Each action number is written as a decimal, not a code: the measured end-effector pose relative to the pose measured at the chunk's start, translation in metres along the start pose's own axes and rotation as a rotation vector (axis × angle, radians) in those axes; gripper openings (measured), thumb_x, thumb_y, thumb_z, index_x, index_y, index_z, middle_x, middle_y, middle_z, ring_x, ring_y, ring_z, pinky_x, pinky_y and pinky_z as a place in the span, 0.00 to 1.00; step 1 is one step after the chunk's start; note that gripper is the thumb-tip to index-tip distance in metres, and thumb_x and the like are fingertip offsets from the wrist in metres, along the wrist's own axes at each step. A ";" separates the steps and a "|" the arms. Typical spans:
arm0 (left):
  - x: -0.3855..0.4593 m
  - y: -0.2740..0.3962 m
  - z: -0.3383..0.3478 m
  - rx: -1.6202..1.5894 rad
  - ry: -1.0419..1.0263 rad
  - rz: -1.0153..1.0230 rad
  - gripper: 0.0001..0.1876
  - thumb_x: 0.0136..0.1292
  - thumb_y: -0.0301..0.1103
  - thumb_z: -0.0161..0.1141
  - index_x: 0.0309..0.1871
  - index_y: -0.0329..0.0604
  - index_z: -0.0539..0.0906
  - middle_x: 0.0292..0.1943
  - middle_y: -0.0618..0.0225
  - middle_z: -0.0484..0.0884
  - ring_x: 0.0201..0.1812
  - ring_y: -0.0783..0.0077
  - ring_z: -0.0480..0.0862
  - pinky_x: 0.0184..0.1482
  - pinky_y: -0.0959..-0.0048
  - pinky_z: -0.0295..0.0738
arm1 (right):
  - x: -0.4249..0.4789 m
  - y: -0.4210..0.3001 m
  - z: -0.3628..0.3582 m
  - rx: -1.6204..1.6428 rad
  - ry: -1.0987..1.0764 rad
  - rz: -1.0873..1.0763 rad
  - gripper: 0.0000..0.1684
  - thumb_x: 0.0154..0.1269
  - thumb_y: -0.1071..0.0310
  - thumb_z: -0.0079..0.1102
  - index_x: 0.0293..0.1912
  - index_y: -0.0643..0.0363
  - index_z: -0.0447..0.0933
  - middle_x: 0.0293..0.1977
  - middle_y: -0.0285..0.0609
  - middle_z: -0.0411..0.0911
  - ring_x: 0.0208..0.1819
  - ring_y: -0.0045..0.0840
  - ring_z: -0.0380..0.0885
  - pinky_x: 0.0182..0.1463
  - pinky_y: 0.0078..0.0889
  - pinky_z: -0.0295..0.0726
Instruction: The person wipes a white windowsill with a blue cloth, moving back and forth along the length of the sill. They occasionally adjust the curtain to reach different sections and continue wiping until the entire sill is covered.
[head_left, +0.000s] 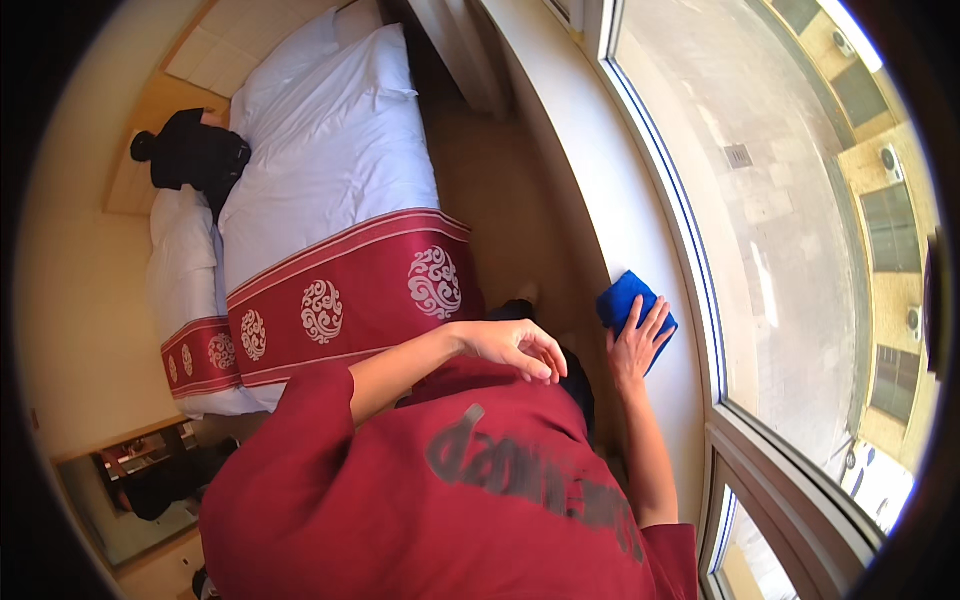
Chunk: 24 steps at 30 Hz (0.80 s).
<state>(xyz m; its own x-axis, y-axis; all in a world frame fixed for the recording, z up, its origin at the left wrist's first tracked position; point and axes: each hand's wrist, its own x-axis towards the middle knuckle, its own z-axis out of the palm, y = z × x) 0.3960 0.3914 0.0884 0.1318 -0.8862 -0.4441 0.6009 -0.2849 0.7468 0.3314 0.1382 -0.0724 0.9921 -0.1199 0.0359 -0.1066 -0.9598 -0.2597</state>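
A folded blue cloth (621, 298) lies on the white windowsill (600, 187). My right hand (639, 346) is palm down over it, its fingers spread across the cloth and its thumb at the near left edge, holding it against the sill. Held in front of my red shirt, my left hand (517, 351) has loosely bent fingers and nothing visible in it; its palm is partly hidden. The sill runs beside the window frame (675, 202), right of my body.
Left of the sill is a floor strip (495, 172), then a bed (330, 165) with white bedding and a red patterned runner (375, 281). A person in black (195, 157) bends between it and a second bed (180, 240). A grey curtain (472, 60) hangs at the sill's far end.
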 end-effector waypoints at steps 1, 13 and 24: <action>-0.002 0.005 0.004 -0.034 0.033 -0.028 0.14 0.70 0.35 0.61 0.55 0.39 0.82 0.48 0.64 0.85 0.51 0.74 0.83 0.51 0.73 0.79 | 0.006 -0.004 0.001 -0.014 0.005 -0.007 0.51 0.55 0.58 0.69 0.74 0.58 0.55 0.75 0.67 0.44 0.78 0.59 0.41 0.72 0.75 0.44; 0.098 -0.002 -0.137 0.098 0.650 -0.068 0.31 0.68 0.41 0.61 0.69 0.34 0.67 0.60 0.56 0.78 0.55 0.66 0.80 0.54 0.66 0.78 | 0.135 -0.073 0.025 -0.109 0.014 -0.004 0.50 0.58 0.53 0.67 0.73 0.60 0.56 0.75 0.66 0.46 0.78 0.56 0.41 0.73 0.74 0.45; 0.143 0.074 -0.303 -0.165 1.018 0.011 0.43 0.60 0.53 0.67 0.64 0.20 0.68 0.61 0.39 0.76 0.63 0.52 0.78 0.64 0.63 0.72 | 0.306 -0.160 0.067 -0.224 -0.045 0.011 0.41 0.68 0.51 0.53 0.75 0.56 0.55 0.76 0.62 0.45 0.79 0.54 0.38 0.74 0.71 0.43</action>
<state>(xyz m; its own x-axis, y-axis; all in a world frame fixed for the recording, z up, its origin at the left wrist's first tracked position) 0.6980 0.3543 -0.0701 0.6968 -0.1373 -0.7040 0.6864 -0.1572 0.7100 0.6563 0.2716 -0.0843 0.9922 -0.1244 -0.0106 -0.1247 -0.9914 -0.0385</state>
